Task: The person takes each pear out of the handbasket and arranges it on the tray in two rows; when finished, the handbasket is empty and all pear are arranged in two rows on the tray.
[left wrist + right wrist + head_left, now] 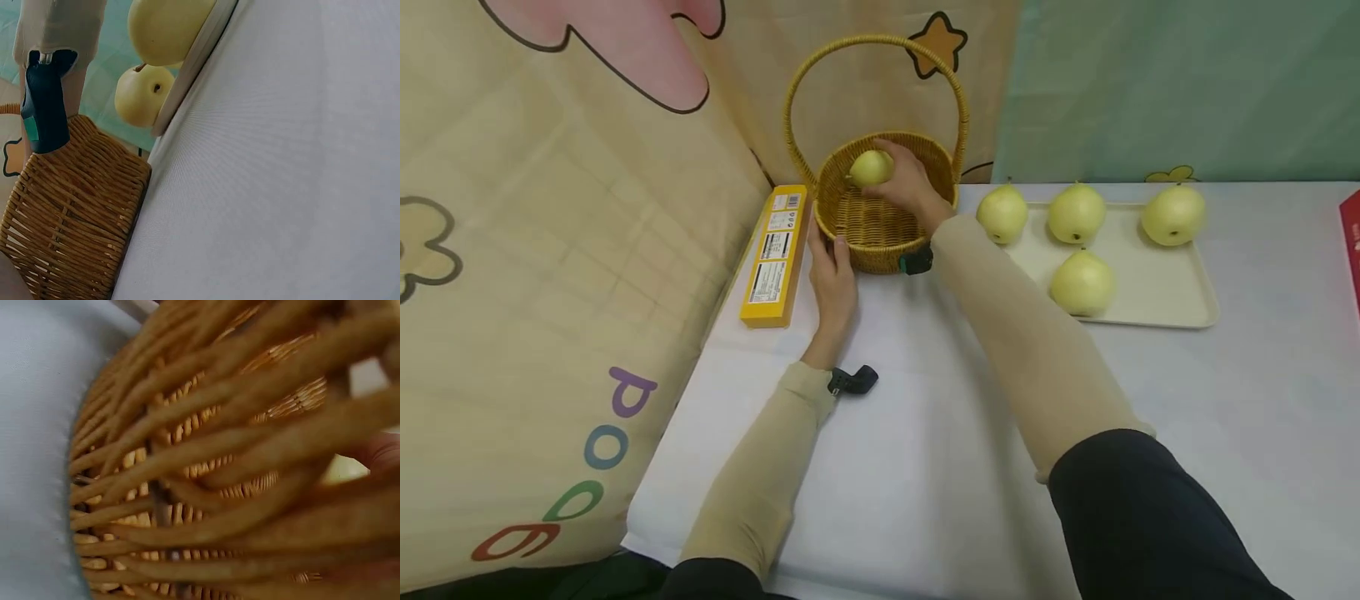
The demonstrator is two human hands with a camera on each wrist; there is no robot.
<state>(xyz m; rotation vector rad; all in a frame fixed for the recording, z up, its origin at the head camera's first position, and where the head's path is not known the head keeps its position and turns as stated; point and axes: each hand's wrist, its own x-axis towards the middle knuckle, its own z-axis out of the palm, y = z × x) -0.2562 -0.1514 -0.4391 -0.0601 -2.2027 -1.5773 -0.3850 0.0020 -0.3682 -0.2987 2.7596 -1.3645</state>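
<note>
My right hand point(904, 179) reaches over the rim of the woven basket point(883, 258) and grips a pale yellow-green pear point(871, 168) inside its upper part. In the right wrist view the wicker wall point(206, 487) fills most of the picture, with a bit of the pear point(345, 469) and a fingertip showing past it. My left hand point(833, 279) rests against the basket's near left side, its fingertips at the wall. The left wrist view shows the outer wicker point(75, 212) close up.
Right of the basket, a cream tray point(1157, 292) bears several pears point(1082, 282). A yellow printed box point(775, 258) lies left of the basket, beside my left hand. The tall basket handle point(880, 39) arches above. A red object point(1351, 242) stands at the far right edge.
</note>
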